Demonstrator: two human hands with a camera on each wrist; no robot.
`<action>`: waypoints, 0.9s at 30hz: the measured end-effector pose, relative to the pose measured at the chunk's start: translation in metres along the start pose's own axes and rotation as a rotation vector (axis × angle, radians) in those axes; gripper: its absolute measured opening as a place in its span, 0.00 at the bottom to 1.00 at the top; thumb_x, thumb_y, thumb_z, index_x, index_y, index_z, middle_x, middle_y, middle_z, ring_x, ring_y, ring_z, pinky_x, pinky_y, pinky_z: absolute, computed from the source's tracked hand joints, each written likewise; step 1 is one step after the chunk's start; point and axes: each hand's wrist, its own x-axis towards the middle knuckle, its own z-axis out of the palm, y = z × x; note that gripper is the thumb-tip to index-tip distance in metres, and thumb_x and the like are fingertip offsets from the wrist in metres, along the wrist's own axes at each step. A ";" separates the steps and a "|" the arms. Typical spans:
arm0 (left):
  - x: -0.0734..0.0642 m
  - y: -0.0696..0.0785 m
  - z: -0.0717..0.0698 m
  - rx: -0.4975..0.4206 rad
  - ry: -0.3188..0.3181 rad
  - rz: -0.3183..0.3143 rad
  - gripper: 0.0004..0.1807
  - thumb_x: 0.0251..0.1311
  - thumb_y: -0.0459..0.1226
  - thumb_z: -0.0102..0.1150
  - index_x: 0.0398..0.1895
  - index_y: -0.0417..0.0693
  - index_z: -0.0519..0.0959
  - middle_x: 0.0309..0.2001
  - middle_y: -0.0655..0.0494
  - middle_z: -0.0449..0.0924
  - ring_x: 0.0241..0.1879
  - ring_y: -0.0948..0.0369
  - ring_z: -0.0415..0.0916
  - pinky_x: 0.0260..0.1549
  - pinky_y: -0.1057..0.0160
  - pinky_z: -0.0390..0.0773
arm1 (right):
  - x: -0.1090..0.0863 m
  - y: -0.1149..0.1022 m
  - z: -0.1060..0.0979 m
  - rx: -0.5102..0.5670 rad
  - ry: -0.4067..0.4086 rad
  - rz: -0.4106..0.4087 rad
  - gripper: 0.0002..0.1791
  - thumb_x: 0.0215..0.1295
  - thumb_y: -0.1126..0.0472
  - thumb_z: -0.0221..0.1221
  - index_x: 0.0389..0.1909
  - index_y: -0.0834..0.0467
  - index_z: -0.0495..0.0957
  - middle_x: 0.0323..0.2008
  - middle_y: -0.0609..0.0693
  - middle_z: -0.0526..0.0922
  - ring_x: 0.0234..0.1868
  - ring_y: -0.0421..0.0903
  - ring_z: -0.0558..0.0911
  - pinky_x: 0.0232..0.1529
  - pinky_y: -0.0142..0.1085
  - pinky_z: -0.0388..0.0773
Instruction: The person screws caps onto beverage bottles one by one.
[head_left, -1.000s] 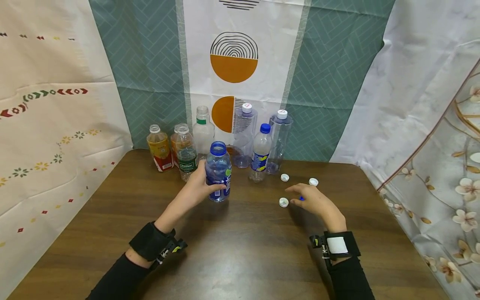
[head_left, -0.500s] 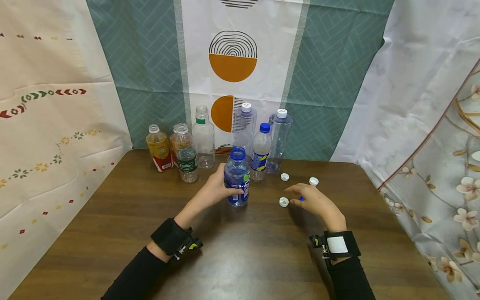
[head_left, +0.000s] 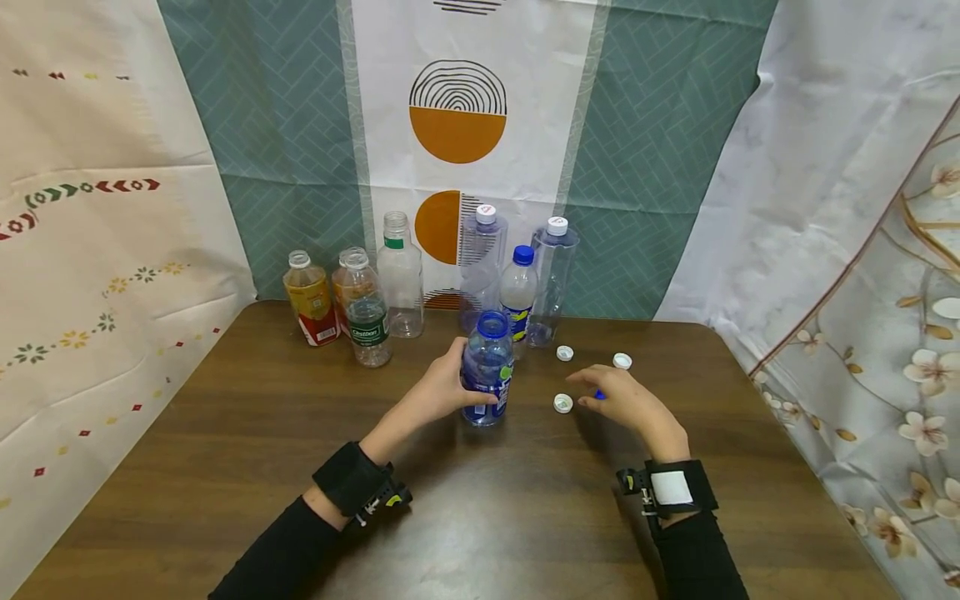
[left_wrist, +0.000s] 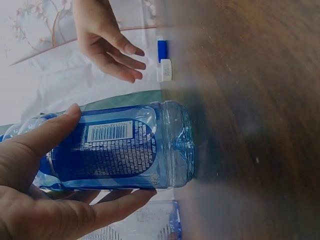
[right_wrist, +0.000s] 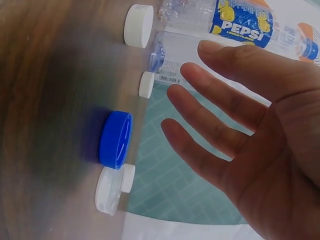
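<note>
Here, left hand (head_left: 441,385): curved round the blue bottle (head_left: 487,360), its fingers (left_wrist: 120,207) along one side and the thumb along the other, open only as wide as the body they hold.
Right hand (head_left: 633,404): fingers parted and loosely bent, holding nothing, apart from the caps near it.
Blue bottle: see-through, upright and uncapped, with a deeper blue rim at the mouth and a dark blue label bearing a barcode and fine print; it is at the middle of the table (head_left: 480,517), between the two hands, though I cannot tell whether its base touches the wood.
Blue cap (right_wrist: 116,140): lies hollow side up near the right fingers.
White caps (right_wrist: 139,26): spread around the blue one.
Pepsi bottle (head_left: 517,292): blue-capped, with a blue and yellow label, just behind the blue bottle.
Tall clear bottles (head_left: 551,283): two, white-capped, at the back.
Left group: a clear bottle with a green band (head_left: 401,287), a green-labelled bottle (head_left: 367,329) and a yellow and red bottle (head_left: 312,308), all uncapped, with another partly hidden among them.
Backdrop: patterned cloth (head_left: 637,125) behind the table.
</note>
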 end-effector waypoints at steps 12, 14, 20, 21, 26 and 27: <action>-0.003 -0.001 0.004 -0.008 -0.008 0.056 0.50 0.49 0.35 0.81 0.70 0.36 0.57 0.64 0.36 0.72 0.64 0.42 0.72 0.65 0.41 0.70 | -0.003 0.007 0.001 -0.018 0.016 0.178 0.24 0.62 0.68 0.69 0.58 0.69 0.78 0.55 0.65 0.83 0.57 0.64 0.80 0.59 0.57 0.76; -0.003 0.000 0.003 -0.007 -0.018 0.060 0.50 0.49 0.35 0.81 0.70 0.36 0.56 0.64 0.36 0.72 0.64 0.42 0.72 0.65 0.41 0.70 | -0.005 0.007 0.001 -0.022 0.004 0.227 0.25 0.61 0.67 0.69 0.59 0.69 0.78 0.56 0.66 0.82 0.57 0.65 0.80 0.58 0.58 0.76; -0.001 -0.001 -0.003 -0.037 -0.064 0.078 0.54 0.49 0.35 0.81 0.72 0.38 0.52 0.66 0.36 0.69 0.65 0.42 0.70 0.66 0.40 0.68 | -0.006 0.012 0.002 -0.026 -0.057 0.294 0.28 0.57 0.67 0.72 0.58 0.69 0.77 0.57 0.70 0.79 0.60 0.70 0.77 0.60 0.60 0.75; -0.001 0.000 -0.005 -0.045 -0.072 0.080 0.55 0.49 0.36 0.80 0.73 0.39 0.51 0.67 0.35 0.68 0.66 0.42 0.70 0.67 0.40 0.68 | -0.007 0.013 0.003 -0.029 -0.063 0.297 0.28 0.56 0.67 0.73 0.58 0.69 0.77 0.57 0.71 0.79 0.60 0.70 0.76 0.59 0.61 0.75; -0.002 0.003 -0.009 -0.088 -0.089 0.062 0.55 0.52 0.37 0.79 0.74 0.41 0.48 0.69 0.34 0.65 0.68 0.40 0.68 0.67 0.38 0.67 | -0.008 0.019 0.005 -0.041 -0.072 0.304 0.28 0.54 0.68 0.74 0.57 0.69 0.78 0.56 0.71 0.78 0.58 0.71 0.77 0.58 0.61 0.76; -0.002 0.004 -0.010 -0.097 -0.089 0.058 0.55 0.52 0.37 0.79 0.75 0.41 0.48 0.70 0.34 0.64 0.68 0.40 0.67 0.66 0.38 0.67 | -0.009 0.019 0.005 -0.036 -0.074 0.308 0.28 0.55 0.68 0.74 0.57 0.69 0.78 0.56 0.71 0.79 0.58 0.71 0.77 0.57 0.61 0.76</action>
